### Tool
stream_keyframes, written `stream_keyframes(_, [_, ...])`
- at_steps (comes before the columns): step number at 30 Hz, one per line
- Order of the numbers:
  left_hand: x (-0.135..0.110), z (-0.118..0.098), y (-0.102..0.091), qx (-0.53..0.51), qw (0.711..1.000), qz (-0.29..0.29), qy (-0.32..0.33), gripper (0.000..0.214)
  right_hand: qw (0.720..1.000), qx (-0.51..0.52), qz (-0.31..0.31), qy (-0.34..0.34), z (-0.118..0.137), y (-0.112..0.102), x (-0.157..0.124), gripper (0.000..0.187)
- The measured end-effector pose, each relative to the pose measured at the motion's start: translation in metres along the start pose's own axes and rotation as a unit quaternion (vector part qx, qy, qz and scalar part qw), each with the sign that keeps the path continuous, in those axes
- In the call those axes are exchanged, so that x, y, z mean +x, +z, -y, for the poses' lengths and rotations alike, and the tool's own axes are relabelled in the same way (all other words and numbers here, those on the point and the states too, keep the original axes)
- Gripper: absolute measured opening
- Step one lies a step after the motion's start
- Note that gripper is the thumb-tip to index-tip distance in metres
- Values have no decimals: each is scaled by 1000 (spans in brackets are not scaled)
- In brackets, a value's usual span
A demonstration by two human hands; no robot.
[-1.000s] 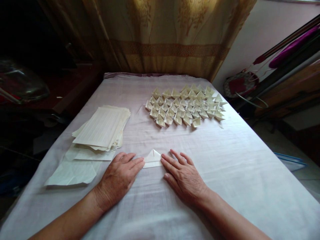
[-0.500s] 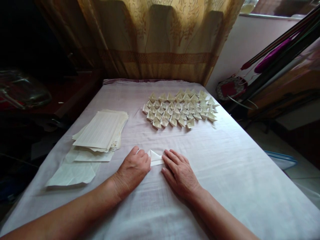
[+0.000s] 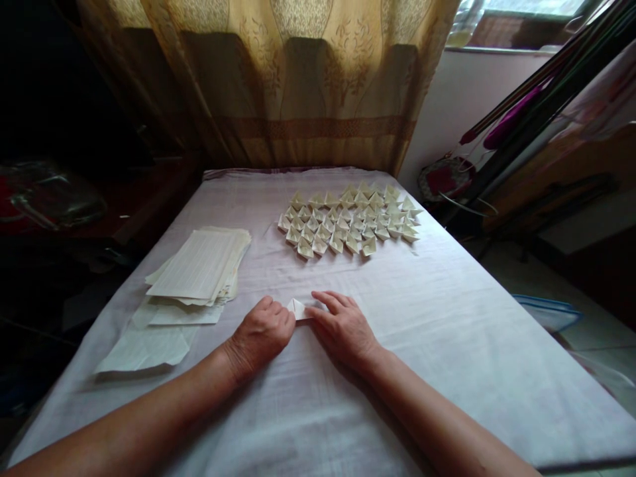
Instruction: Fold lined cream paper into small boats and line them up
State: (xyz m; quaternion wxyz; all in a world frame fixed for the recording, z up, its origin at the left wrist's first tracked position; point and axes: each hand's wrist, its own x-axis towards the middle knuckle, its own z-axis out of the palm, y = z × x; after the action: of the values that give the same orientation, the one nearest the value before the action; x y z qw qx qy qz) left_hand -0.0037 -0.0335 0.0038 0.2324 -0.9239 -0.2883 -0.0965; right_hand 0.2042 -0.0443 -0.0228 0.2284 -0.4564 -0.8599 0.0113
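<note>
A small piece of folded white paper (image 3: pixel 299 309) with a pointed top lies low over the bed-like cloth surface, between my two hands. My left hand (image 3: pixel 265 329) is closed around its left end, fingers curled and knuckles up. At the right end, my right hand (image 3: pixel 344 326) grips the paper with its lower fingers, while its upper fingers stretch out past the far side. Both ends of the paper are hidden under the fingers. Beyond the hands stand several folded paper boats (image 3: pixel 348 222), set close together in rows.
To the left lies a stack of lined paper sheets (image 3: pixel 199 263), with a loose sheet (image 3: pixel 144 344) nearer me. White cloth (image 3: pixel 447 358) covers the surface. A gold curtain (image 3: pixel 298 86) hangs behind. A patterned bag (image 3: pixel 446 177) and dark poles stand off the right edge.
My right hand has shifted left along the folded paper and covers more of it, its fingers now gripping instead of lying flat. The left hand stays closed on its end. The view has tilted slightly.
</note>
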Motion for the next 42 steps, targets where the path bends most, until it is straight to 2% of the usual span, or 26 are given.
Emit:
stream_keyframes(3, [-6,9,-3,-50,998,7,-24,19,1000,-14,21,-16,1,-1,11,14])
stream_keyframes(5, [-11,18,-8,-119,991,9,-63,10,1000,5,18,7,2,-3,16,13])
stream_keyframes(7, [-17,29,-13,-210,969,-10,-126,25,997,54,-16,60,2,-5,17,16])
stream_keyframes(8, [-20,33,-14,-264,949,-22,-173,31,991,92,-37,92,2,-6,17,17])
stream_keyframes(10, [-22,39,-13,-376,883,-26,-279,36,967,191,-57,159,3,-7,18,19])
stream_keyframes(13, [-16,35,-5,-522,747,-21,-411,43,904,352,-39,239,8,-7,20,23])
stream_keyframes(15, [-8,27,1,-615,645,-31,-452,57,861,430,-30,270,13,-7,22,26])
stream_keyframes(17, [0,18,4,-699,554,-39,-450,61,829,478,-29,289,19,-6,23,26])
stream_keyframes(18, [4,14,4,-717,530,-38,-452,54,819,492,-27,295,22,-6,23,26])
stream_keyframes(20, [9,9,2,-726,509,-37,-461,42,806,508,-18,304,25,-5,22,25])
stream_keyframes(22, [11,9,1,-720,510,-36,-469,37,807,511,11,295,24,-6,20,26])
stream_keyframes(24, [11,12,1,-715,522,-26,-464,37,827,494,34,266,19,-8,17,27])
stream_keyframes(25, [11,15,2,-715,531,-12,-455,38,847,473,32,241,15,-10,17,27])
stream_keyframes(27, [11,21,3,-720,547,37,-424,39,901,389,-24,190,5,-14,17,29])
stream_keyframes(29, [13,27,4,-725,568,107,-375,38,962,242,-93,79,-4,-19,19,40])
stream_keyframes(30, [15,30,3,-720,585,141,-347,36,980,163,-112,19,-7,-20,20,41])
stream_keyframes(31, [18,33,3,-708,606,170,-320,35,987,95,-122,-35,-10,-21,21,41])
stream_keyframes(33, [26,39,4,-661,668,202,-276,34,982,3,-132,-134,-13,-21,23,32])
stream_keyframes(35, [34,44,8,-613,716,227,-244,35,970,-31,-129,-203,-15,-19,22,20])
stream_keyframes(36, [38,46,10,-599,729,229,-238,35,967,-36,-122,-222,-16,-17,22,16])
stream_keyframes(39, [45,46,17,-558,765,204,-250,36,971,-53,-90,-217,-18,-11,18,15])
stream_keyframes(42, [37,36,15,-499,814,128,-269,26,979,-81,-70,-172,-16,-7,14,13])
